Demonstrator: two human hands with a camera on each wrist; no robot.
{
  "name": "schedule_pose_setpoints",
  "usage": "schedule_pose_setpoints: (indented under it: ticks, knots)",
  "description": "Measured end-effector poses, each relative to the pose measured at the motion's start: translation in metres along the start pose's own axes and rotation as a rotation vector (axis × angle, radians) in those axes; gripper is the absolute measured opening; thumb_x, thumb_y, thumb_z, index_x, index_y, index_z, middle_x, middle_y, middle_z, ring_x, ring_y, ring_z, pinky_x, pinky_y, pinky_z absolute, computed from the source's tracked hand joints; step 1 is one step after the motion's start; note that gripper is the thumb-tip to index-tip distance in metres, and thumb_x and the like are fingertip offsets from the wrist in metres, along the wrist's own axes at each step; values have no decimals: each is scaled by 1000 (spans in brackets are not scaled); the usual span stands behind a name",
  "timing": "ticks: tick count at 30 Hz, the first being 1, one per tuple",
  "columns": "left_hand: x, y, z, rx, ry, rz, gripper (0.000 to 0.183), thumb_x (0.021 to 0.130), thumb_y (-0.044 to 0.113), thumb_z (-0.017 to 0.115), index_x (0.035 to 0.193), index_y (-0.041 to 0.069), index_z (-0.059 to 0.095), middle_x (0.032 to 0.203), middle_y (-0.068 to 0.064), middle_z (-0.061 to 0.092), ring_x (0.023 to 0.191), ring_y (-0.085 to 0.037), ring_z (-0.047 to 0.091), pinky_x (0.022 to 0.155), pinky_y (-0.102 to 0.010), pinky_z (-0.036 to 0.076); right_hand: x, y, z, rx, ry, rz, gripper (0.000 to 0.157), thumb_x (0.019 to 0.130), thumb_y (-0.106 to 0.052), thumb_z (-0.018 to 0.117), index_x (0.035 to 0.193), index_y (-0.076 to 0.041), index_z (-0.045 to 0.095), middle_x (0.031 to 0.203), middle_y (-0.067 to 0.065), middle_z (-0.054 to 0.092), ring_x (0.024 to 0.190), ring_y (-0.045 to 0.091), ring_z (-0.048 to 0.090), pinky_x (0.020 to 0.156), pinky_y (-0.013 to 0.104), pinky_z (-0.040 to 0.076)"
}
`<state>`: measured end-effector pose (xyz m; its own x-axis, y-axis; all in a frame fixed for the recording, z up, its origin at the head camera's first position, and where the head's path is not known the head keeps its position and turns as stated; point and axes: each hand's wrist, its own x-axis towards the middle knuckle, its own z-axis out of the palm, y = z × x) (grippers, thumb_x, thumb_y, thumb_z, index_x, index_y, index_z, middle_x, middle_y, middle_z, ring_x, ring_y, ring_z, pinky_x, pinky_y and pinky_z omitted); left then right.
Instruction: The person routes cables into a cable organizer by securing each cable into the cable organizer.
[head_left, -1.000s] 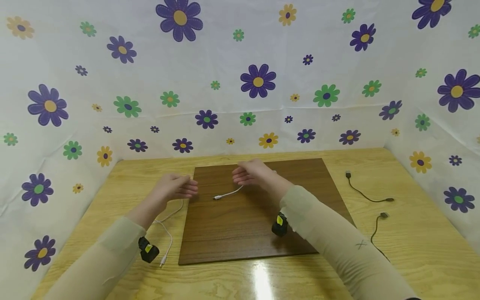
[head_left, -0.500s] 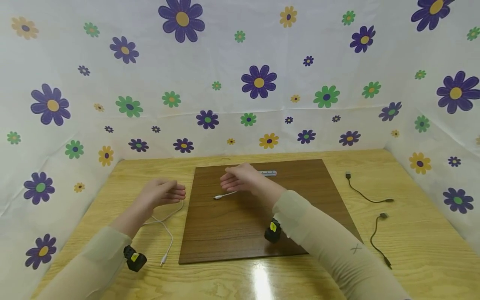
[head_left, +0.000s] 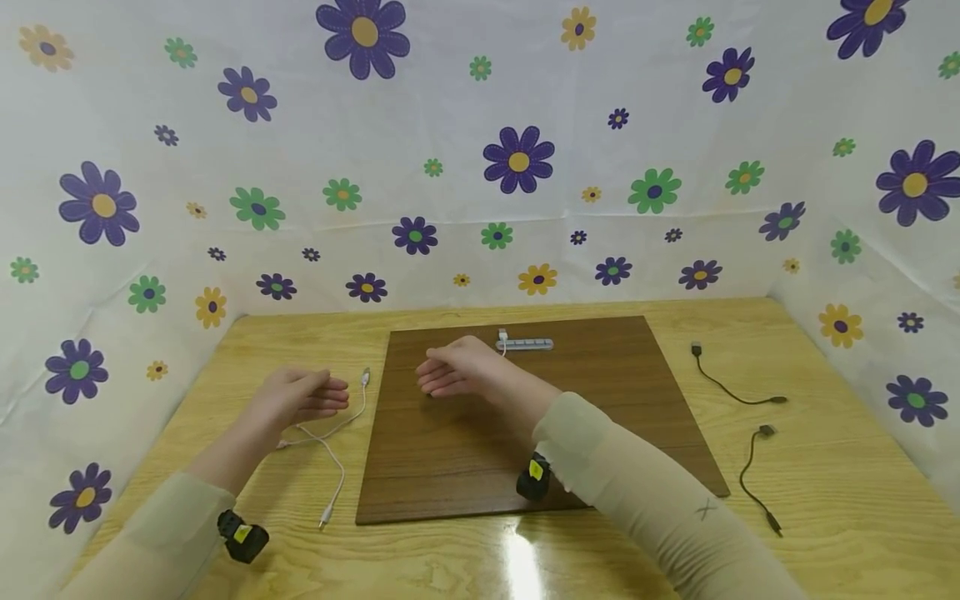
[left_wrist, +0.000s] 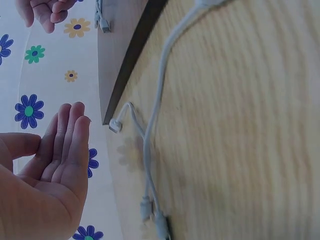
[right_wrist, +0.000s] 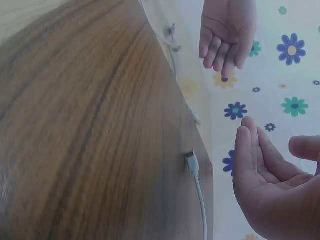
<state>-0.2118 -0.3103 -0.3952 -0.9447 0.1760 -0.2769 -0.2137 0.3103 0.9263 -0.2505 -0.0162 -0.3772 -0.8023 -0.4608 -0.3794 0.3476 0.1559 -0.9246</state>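
My left hand point(head_left: 303, 398) hovers over the table left of the board, fingers nearly straight, holding nothing. Two white USB cables point(left_wrist: 159, 90) lie crossed on the wood close to it. Above the brown wooden board point(head_left: 555, 417) is my right hand point(head_left: 461, 368), its fingers extended and slightly bent, with nothing in them. Beneath it a white cable point(right_wrist: 199, 195) runs across the board; the right wrist view shows its small plug, while the head view shows its USB-A plug point(head_left: 503, 337) at a light grey slotted strip point(head_left: 528, 344) near the board's back edge.
To the right of the board lie two short black USB cables, one farther back point(head_left: 723, 386) and one nearer point(head_left: 748, 479). A white cloth point(head_left: 450, 108) printed with flowers hangs behind the table and along both sides.
Both hands have moved left and slightly nearer. The grey strip and the USB-A plug beside it have come into sight behind my right hand. The cables have stayed put.
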Motion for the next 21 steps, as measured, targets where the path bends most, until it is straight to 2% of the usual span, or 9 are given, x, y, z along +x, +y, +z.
schedule_pose_setpoints:
  ticks: [8, 11, 16, 21]
  knots:
    - [-12, -14, -11, 18, 32, -18, 51, 116, 20, 39, 136, -25, 53, 94, 9, 79, 87, 0, 76, 84, -20, 64, 3, 9, 13, 6, -30, 4, 42, 114, -20, 50, 128, 15, 69, 124, 28, 75, 77, 10, 73, 92, 33, 66]
    - [-15, -18, -15, 11, 40, -37, 51, 116, 21, 40, 138, -24, 53, 93, 10, 79, 87, 0, 76, 84, -20, 64, 5, 12, 18, 26, -33, 16, 41, 114, -20, 49, 125, 13, 71, 124, 28, 75, 82, 12, 75, 96, 36, 65]
    - [-19, -24, -21, 3, 58, -60, 53, 116, 22, 40, 139, -24, 52, 93, 11, 79, 86, 1, 76, 83, -19, 64, 8, 18, 26, 75, -50, 16, 41, 114, -19, 48, 128, 14, 68, 131, 31, 71, 106, 27, 79, 105, 41, 61]
    - [-24, -27, -25, 22, 91, -72, 51, 116, 21, 41, 136, -23, 55, 91, 12, 79, 85, 2, 76, 83, -20, 64, 11, 23, 35, 91, -62, 13, 41, 115, -17, 47, 136, 15, 63, 137, 31, 67, 128, 37, 70, 106, 38, 60]
